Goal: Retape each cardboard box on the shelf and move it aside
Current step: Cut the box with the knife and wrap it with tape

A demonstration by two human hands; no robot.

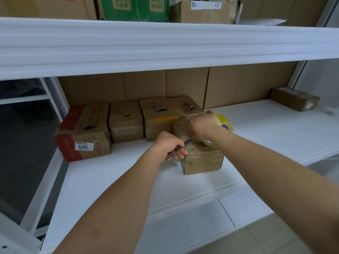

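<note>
A: While you lean toward the white shelf (266, 129), your left hand (169, 143) grips a slim metal cutter (177, 150), fingers curled round its handle, the blade end lying against the near top edge of the small box (200, 156).

B: And where does that small box stand?

A: It stands on the shelf, toward the front edge, and clear film tape already wraps its top and sides. Your right hand (204, 125) is closed over the box's far top edge, the thumb tip showing above the knuckles. A strip of clear tape (208, 143) runs under that wrist. Whether your fingers pinch the tape or only press the box, you cannot tell from this view.

B: What lies around the small box?

A: Just behind it, partly hidden by your right hand, is a yellow tape roll (225, 122). Behind the small box and to its left, three boxes stand in a row against the cardboard backing: a printed box (161, 116) touching the small box's rear, a plain box (126, 121) next, and a red-printed box (84, 132) with a white label reading 3011 at the far left. Well to the right of the small box, at the shelf's back corner, a flat parcel (295, 99) lies alone. Above the small box, the upper shelf (165, 44) carries more cartons.
</note>
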